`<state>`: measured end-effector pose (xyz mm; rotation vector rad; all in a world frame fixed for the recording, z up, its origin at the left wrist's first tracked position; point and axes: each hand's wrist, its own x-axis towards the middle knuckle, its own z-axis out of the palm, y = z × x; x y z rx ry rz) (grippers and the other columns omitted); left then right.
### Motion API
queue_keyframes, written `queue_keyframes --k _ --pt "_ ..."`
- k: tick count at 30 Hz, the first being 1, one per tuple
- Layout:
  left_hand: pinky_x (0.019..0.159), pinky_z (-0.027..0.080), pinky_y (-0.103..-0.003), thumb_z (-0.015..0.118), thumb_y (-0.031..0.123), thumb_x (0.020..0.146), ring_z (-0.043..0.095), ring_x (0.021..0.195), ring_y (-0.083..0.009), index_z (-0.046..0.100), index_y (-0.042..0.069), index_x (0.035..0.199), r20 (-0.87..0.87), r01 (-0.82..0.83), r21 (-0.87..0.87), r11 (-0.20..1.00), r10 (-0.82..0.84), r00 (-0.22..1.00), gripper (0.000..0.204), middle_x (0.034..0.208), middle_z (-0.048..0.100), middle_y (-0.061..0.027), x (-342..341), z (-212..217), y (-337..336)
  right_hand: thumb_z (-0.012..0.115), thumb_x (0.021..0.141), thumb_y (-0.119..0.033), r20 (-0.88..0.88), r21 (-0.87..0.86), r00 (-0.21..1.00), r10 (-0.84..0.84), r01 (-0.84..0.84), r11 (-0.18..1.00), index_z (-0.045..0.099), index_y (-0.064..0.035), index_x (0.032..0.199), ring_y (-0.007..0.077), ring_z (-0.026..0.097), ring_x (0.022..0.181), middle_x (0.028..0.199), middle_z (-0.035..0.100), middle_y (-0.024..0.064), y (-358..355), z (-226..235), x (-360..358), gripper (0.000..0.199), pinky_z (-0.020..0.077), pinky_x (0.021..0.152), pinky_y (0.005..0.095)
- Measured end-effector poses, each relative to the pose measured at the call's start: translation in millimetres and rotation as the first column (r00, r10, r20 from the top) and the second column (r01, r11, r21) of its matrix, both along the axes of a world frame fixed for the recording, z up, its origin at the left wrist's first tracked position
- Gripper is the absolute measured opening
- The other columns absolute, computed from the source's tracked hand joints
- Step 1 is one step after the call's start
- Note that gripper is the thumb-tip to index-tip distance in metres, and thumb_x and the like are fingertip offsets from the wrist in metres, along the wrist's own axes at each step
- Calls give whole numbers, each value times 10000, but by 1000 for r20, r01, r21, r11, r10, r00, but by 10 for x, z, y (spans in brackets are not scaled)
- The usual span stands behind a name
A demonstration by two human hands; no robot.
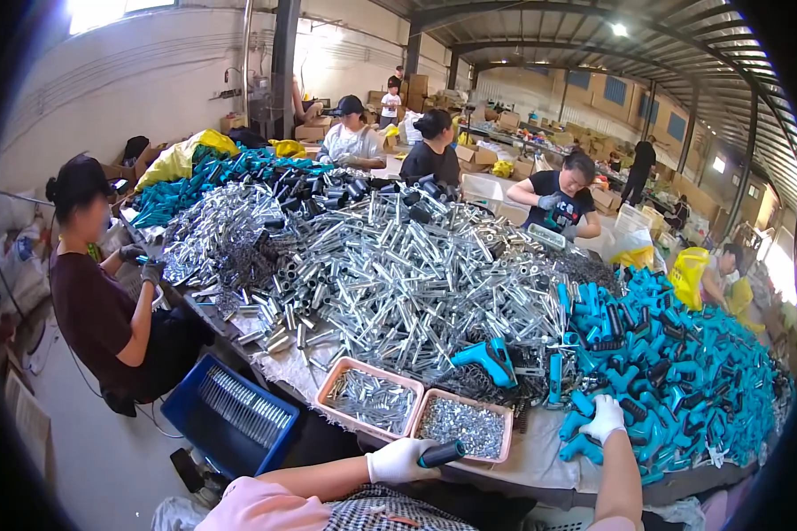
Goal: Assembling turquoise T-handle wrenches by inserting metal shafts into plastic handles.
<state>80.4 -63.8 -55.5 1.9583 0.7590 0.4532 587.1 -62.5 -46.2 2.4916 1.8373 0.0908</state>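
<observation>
At six o'clock, your gloved left hand (403,462) has its fingers wrapped around a black cylinder (442,454), whose free end juts past them toward three o'clock. Your right hand (604,419), at five o'clock, lies at the near edge of the teal casings (695,376), pieces right beside its fingertips; whether those fingers pinch one, I cannot tell from this angle.

free: cloth (540,453) between trays (509,434) and teal casings (695,372) | blocking behind: tube heap (407,265)
</observation>
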Motion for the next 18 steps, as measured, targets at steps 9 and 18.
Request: queue_keyframes --k 9,18 --pt "707 530 -365 758 300 801 694 735 -273 598 22 1195 -26 -16 -7 1000 16 1000 508 797 677 -162 -40 -34 20 879 546 -343 -44 -22 996 80 -81 996 600 -82 1052 322 577 1082 1078 630 127 81 128 -111 634 484 945 417" --pt "642 539 -349 747 298 806 701 663 -238 621 24 1101 -46 -19 -60 998 17 999 422 737 692 -134 -157 -15 56 702 739 -152 -473 548 790 389 -82 832 627 -15 1211 246 686 978 1078 701 152 -112 689 -891 497 535 843 326"
